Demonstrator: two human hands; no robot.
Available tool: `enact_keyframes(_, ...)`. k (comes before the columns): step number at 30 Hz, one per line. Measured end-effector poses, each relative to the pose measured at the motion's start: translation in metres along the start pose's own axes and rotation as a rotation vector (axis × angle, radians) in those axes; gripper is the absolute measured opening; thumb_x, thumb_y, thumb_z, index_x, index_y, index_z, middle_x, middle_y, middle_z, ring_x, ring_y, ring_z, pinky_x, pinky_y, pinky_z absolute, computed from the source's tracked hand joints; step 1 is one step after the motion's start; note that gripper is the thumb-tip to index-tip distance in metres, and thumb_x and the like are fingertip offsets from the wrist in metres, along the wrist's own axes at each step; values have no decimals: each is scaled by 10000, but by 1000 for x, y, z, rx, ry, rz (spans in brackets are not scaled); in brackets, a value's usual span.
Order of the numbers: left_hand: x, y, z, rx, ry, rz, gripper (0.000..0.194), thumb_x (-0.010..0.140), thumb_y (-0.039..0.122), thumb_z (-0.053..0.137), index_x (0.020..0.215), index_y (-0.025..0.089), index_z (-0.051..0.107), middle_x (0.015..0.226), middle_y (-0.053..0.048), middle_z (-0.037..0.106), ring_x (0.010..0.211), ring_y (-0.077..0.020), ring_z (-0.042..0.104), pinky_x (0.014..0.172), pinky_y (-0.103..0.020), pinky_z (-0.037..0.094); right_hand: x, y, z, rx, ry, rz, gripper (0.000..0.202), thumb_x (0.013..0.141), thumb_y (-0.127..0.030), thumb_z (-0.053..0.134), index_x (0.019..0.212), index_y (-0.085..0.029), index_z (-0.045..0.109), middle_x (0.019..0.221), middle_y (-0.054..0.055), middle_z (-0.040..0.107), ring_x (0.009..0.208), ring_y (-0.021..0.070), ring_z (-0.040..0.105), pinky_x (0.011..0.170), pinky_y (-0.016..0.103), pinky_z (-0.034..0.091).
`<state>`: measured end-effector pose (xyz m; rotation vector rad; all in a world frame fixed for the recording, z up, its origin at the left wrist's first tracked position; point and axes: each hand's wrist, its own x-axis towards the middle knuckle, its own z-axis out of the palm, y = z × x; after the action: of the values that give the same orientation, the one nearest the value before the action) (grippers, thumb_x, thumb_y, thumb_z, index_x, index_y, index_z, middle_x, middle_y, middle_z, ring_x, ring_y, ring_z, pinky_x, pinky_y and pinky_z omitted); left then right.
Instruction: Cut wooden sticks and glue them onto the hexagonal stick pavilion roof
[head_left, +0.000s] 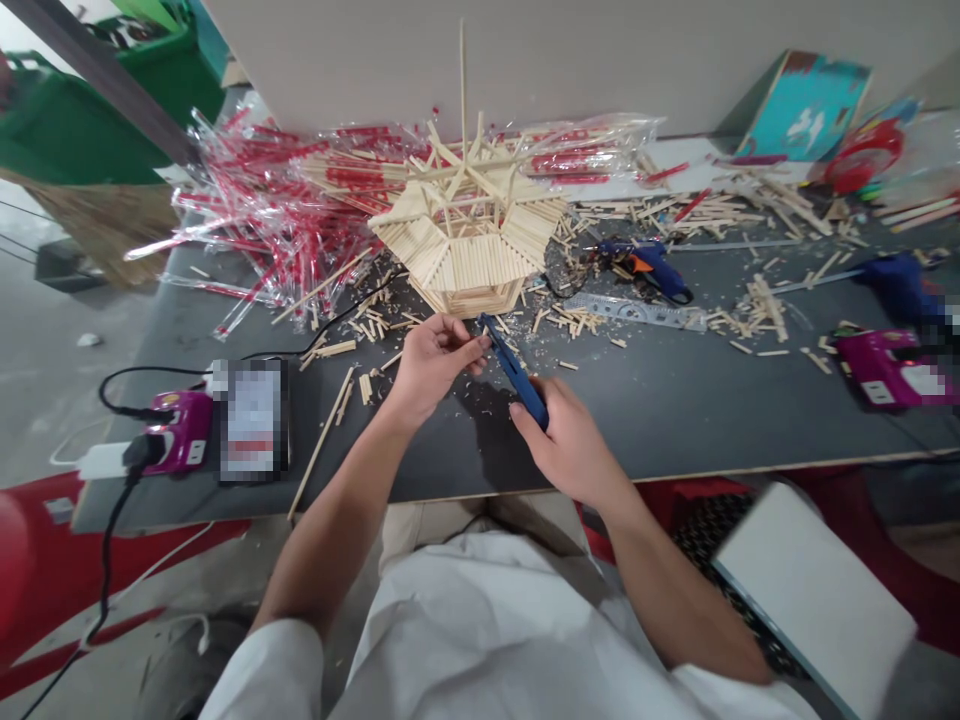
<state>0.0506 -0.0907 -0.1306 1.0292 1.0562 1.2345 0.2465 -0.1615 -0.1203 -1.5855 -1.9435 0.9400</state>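
Panels [532,240] of closely laid sticks cover the front and near sides of the sloping roof on the wooden model [471,250], which stands upright on the table [675,390] just beyond your hands. Judging by how it stands, your work is well along: base and lower roof look built up, while the crossed sticks [465,185] above them leave open gaps, so the upper part seems the portion left to fill; the far side is hidden from view. A tall thin stick [463,90] rises from the top. Your right hand [566,440] has a firm grip, wrapped around a blue tool [517,378] that angles toward your left hand [429,368]. There, the grip is nearly closed, thumb and fingers drawn together beside the tool's tip; whether they pinch a small piece of wood you cannot tell from here. Around you, the dark tabletop is strewn with offcuts [577,322], near a clear ruler [637,311] and a blue glue gun [656,272]. Sticks in red-and-clear wrappers [277,220] heap up at the back left, a phone [255,420] lies at the left beside a purple power block [184,430], and a turquoise board [814,105] leans against the pale wall [540,60]. Green bins [56,125] stand beyond the table's far left corner.
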Motion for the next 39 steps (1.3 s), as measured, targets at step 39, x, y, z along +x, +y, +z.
enact_keyframes(39,-3,-14,1,768,-147,200,353,1080,360,353,774,213,448,600,14,594,514,-115,564,555,-236,409,12,3,7,-256,35,58,518,1083,-516,199,836,-217,541,853,118,700,801,254,652,705,347,337)
